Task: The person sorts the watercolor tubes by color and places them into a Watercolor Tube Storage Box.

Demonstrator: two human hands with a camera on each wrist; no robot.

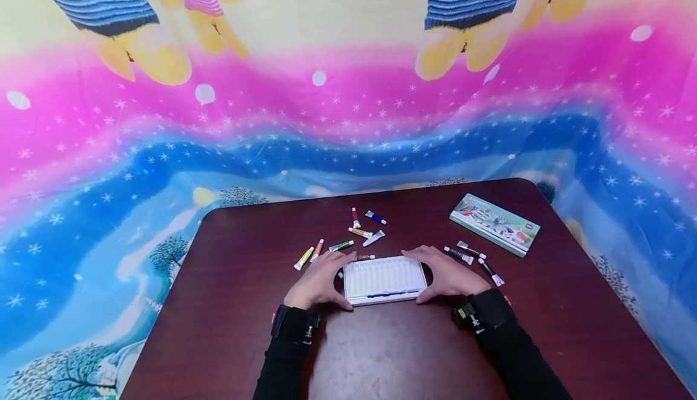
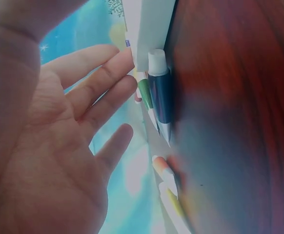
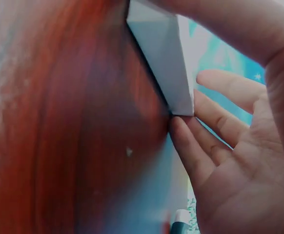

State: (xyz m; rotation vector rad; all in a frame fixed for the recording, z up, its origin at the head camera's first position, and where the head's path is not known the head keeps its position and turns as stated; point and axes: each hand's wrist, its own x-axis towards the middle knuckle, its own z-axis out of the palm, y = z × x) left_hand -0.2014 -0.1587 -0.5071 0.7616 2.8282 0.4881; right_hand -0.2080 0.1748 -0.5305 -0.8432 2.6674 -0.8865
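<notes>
A white plastic tray [image 1: 381,278] with a row of narrow slots lies on the table, a thin dark-blue stick like a paintbrush [image 1: 388,295] along its near side. My left hand [image 1: 321,282] grips its left end, thumb at the near corner and fingers toward the far one. At the right end, my right hand [image 1: 449,274] holds it the same way. The right wrist view shows fingertips against the tray's end wall [image 3: 164,58]. Beside the tray, below the left fingers, lies a dark-blue paint tube [image 2: 159,92] with a white cap.
Several small paint tubes, among them yellow [image 1: 304,258], green [image 1: 341,245] and blue [image 1: 376,216], lie beyond the tray. More dark tubes [image 1: 458,255] lie right of my right hand. A pale-green flat box [image 1: 495,224] rests at the table's back right. A printed cloth [image 1: 348,97] hangs behind.
</notes>
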